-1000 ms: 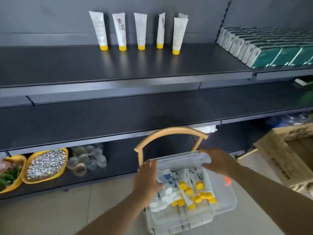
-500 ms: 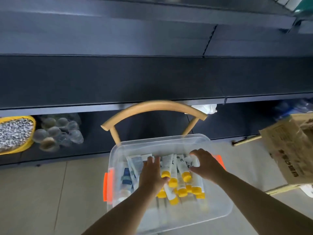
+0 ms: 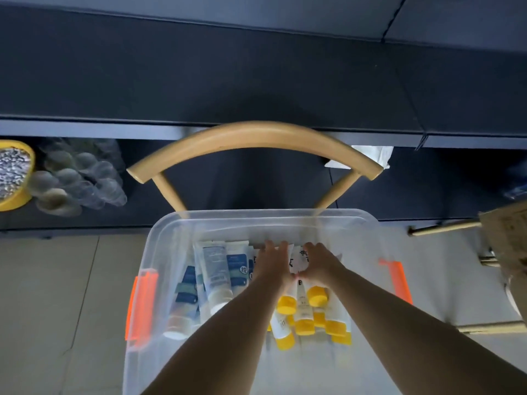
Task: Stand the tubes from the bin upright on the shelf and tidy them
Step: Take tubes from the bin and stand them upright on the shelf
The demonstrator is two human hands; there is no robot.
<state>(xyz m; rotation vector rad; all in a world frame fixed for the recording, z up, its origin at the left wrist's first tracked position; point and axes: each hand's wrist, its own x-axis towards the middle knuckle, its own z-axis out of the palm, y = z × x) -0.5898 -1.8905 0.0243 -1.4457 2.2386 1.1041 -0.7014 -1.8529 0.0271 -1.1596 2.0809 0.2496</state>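
A clear plastic bin (image 3: 256,220) with orange latches stands below me on a chair. Inside, several white tubes with yellow caps (image 3: 302,312) lie on the right, caps toward me. Several white-and-blue tubes with white caps (image 3: 216,269) lie on the left. My left hand (image 3: 273,263) and my right hand (image 3: 320,263) rest side by side on the far ends of the yellow-capped tubes, fingers stretched forward, thumbs meeting on top. Only the dark lower shelf (image 3: 256,81) shows; the upper one with the standing tubes is out of view.
The chair's curved wooden backrest (image 3: 256,138) rises between bin and shelf. Under the shelf at the left sit a yellow bowl (image 3: 17,195) and stacked clear cups (image 3: 77,178). A cardboard box (image 3: 507,238) is at the right edge, and a white bag (image 3: 370,156) lies behind the chair.
My view has tipped down from the upper shelf to the bin. Both hands moved from the bin's rim onto the tubes and came together in the middle.
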